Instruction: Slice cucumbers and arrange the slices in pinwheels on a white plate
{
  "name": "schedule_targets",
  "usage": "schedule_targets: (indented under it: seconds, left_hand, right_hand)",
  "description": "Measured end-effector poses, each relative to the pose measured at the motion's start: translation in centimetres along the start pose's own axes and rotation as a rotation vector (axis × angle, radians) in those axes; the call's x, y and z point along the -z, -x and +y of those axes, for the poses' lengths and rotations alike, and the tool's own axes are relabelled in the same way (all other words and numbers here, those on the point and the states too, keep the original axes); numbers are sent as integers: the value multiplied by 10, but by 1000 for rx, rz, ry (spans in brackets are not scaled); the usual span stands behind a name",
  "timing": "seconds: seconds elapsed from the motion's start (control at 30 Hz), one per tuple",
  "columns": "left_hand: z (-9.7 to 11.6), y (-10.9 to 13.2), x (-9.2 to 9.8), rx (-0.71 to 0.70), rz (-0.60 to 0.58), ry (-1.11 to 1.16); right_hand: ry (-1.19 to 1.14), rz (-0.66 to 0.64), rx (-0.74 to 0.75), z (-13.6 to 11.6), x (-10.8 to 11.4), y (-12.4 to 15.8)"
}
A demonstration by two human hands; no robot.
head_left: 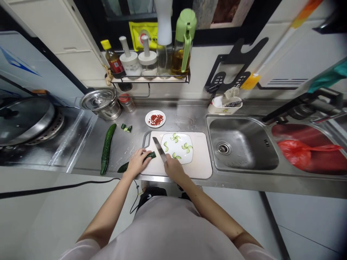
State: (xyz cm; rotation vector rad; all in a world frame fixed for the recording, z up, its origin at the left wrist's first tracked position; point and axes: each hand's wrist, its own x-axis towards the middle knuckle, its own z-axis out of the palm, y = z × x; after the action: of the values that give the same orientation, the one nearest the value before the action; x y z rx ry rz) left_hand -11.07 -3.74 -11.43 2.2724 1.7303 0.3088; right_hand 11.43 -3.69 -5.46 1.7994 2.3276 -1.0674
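My left hand (137, 161) is closed over a cut cucumber (151, 155), whose end shows past the fingers on the left of the white cutting board (200, 171). In my right hand (172, 167) is the handle of a knife (159, 148); its blade points up and left, just right of the cucumber and apart from it. Beside the blade, a white square plate (182, 138) on the board carries several pinwheels of thin cucumber slices (187, 147). Another dark green cucumber piece (123, 167) lies just left of my left hand.
A whole cucumber (107, 148) and some cucumber scraps (126, 128) lie on the left counter. Behind the board stands a small dish (155, 118) of red bits. The sink (244, 144) is to the right; a steel pot (102, 104) and a seasoning rack (151, 79) are at the back.
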Motion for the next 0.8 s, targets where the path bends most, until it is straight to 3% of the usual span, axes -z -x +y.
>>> schedule_targets:
  seconds: [0.27, 0.8]
  left_hand:
    - [-4, -6, -10, -81, 31, 18]
    - [-5, -2, -19, -64, 62, 39]
  right_hand:
    - [66, -39, -3, -9, -14, -9]
    - [63, -77, -5, -20, -16, -8]
